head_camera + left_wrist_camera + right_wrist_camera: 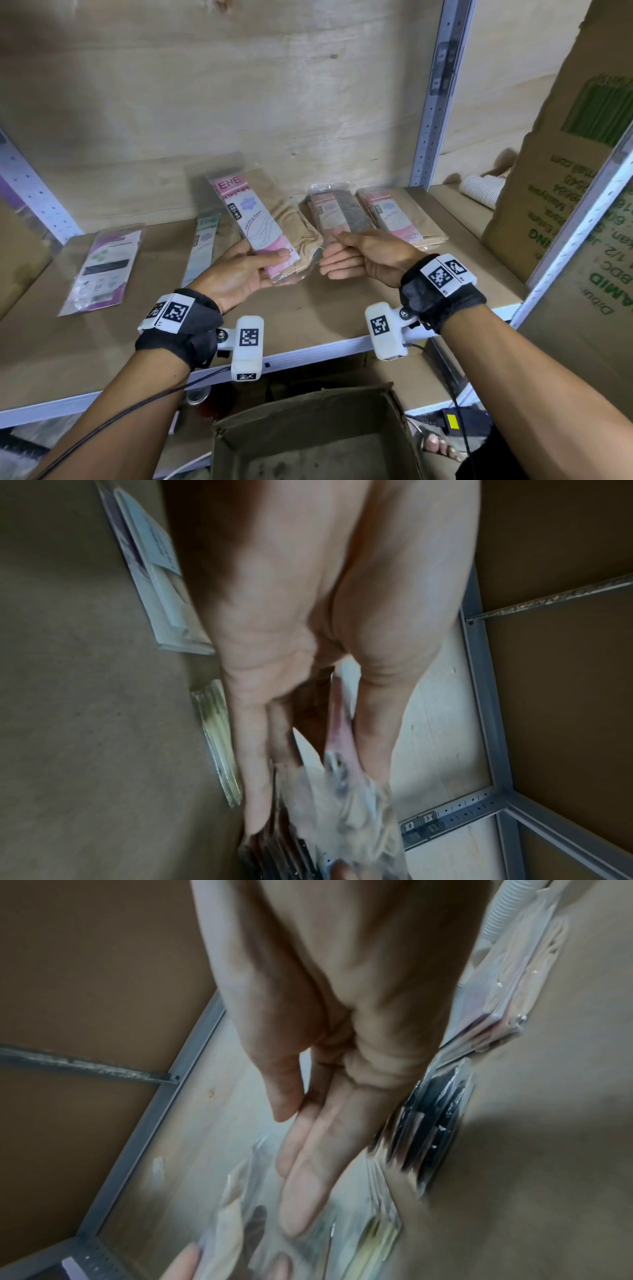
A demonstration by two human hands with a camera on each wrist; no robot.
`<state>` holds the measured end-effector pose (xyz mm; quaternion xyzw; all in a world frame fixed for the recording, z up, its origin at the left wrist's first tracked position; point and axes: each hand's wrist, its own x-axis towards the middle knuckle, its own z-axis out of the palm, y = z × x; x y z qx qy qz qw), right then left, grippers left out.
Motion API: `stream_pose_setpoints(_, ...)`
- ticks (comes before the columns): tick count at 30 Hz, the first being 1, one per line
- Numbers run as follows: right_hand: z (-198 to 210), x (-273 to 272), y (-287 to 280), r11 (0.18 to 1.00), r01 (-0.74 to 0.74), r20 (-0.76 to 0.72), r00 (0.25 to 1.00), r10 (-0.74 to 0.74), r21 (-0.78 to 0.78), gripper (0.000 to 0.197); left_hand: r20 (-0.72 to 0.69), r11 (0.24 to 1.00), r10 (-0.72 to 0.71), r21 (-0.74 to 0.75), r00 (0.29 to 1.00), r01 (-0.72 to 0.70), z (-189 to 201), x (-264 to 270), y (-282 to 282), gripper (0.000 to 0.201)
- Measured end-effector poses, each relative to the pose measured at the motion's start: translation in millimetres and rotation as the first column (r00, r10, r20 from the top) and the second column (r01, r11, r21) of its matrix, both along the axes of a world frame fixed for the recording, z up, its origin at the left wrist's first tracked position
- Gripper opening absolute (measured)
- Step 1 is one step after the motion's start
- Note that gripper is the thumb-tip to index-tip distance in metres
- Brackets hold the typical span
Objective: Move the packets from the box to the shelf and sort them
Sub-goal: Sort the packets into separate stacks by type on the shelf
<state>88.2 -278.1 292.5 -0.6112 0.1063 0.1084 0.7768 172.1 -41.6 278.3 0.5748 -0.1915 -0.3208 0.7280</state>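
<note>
Holding a pink-labelled packet [265, 226] of beige hosiery above the shelf [308, 349], the left hand [239, 274] has its thumb pressed on the lower label and its fingers [253, 750] curled underneath; the pack tilts up and away, clear of the board. The right hand [370, 260] hovers just beside it, over the near end of the dark pile; its fingers [308, 1177] lie nearly straight with the thumb drawn in, and nothing shows between them, so I judge it empty.

Risks, as I read them: the wrapper looks slick and is gripped only at its lower end, so a loose thumb could let it slide out and drop toward the open box [308, 445] below. The hovering right hand could also nudge the dark pile [342, 214] out of line. And the held pack's label resembles the pink pile [400, 216] at the far right, so setting it on the wrong stack would spoil the sort.

Counting: one packet in hand; on the shelf, one purple packet [102, 267] lying flat at the left, one teal-labelled packet [202, 246] partly behind the left hand, and two piles at the right whose layers are too blurred to count. One box, whose visible part shows no packets.
</note>
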Motion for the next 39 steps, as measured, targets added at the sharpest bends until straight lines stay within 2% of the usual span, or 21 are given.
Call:
stream_pose_setpoints(3,1.8,0.1,1.8,0.997,0.064,0.028,0.997,-0.065,0.049,0.031,-0.022,0.995,-0.085,0.046,0.996,0.086,-0.1,-2.9,-2.4,0.054)
stream_pose_setpoints(8,-0.6,4.3,2.6,0.994,0.105,0.103,0.989,-0.107,0.025,0.042,-0.049,0.988,-0.137,0.07,0.989,0.14,1.1,-5.5,-3.6,0.057)
stream_pose_setpoints(11,-0.7,6.5,5.3,0.991,0.135,0.126,0.983,-0.136,0.014,0.036,-0.022,0.993,-0.082,0.084,0.996,0.084,0.5,-5.1,-3.8,0.058)
stream_pose_setpoints(14,-0.6,5.7,8.1,0.994,0.093,0.149,0.985,-0.085,-0.049,0.048,0.052,0.985,-0.064,0.161,0.997,0.054,-0.5,-6.1,-4.4,0.057)
stream_pose_setpoints(17,-0.5,4.4,7.7,0.988,0.084,0.191,0.98,-0.059,-0.127,0.033,0.137,0.972,-0.044,0.235,0.99,0.011,-1.0,-7.9,-6.6,0.054)
stream_pose_setpoints(20,0.9,3.7,5.2,0.981,0.121,0.214,0.973,-0.088,-0.149,0.027,0.197,0.962,-0.033,0.271,0.98,-0.022,1.4,-8.9,-10.8,0.045)
stream_pose_setpoints(25,0.3,3.8,-11.0,0.955,0.247,0.227,0.952,-0.206,-0.168,0.034,0.289,0.921,0.131,0.318,0.948,-0.224,12.3,-8.2,-44.8,0.041)
stream_pose_setpoints(27,-0.6,5.6,-23.8,0.925,0.346,0.256,0.919,-0.3,-0.156,0.035,0.335,0.902,0.196,0.308,0.922,-0.304,19.7,-9.4,-69.1,0.036)
stream_pose_setpoints(30,0.6,6.1,-50.9,0.869,0.47,0.304,0.859,-0.411,-0.152,0.026,0.428,0.861,0.218,0.338,0.877,-0.379,33.9,-10.5,-110.3,0.042)
stream_pose_setpoints(32,0.0,6.7,-74.7,0.818,0.544,0.33,0.819,-0.469,-0.188,0.017,0.457,0.873,0.165,0.346,0.874,-0.345,43.5,-10.2,-138.5,0.044)
stream_pose_setpoints(34,-1.8,6.5,-101.2,0.753,0.608,0.334,0.785,-0.522,-0.251,0.015,0.421,0.887,0.064,0.392,0.905,-0.245,50.5,-7.8,-166.3,0.039)
stream_pose_setpoints(37,-5.7,5.4,-134.6,0.712,0.646,0.327,0.76,-0.562,-0.276,0.031,0.266,0.889,0.004,0.44,0.964,-0.125,55.4,-4.3,-199.8,0.035)
stream_pose_setpoints(39,-7.2,5.4,-151.7,0.68,0.662,0.323,0.749,-0.579,-0.315,0.034,0.247,0.865,-0.009,0.488,0.969,-0.117,54.0,-0.5,-218.1,0.036)
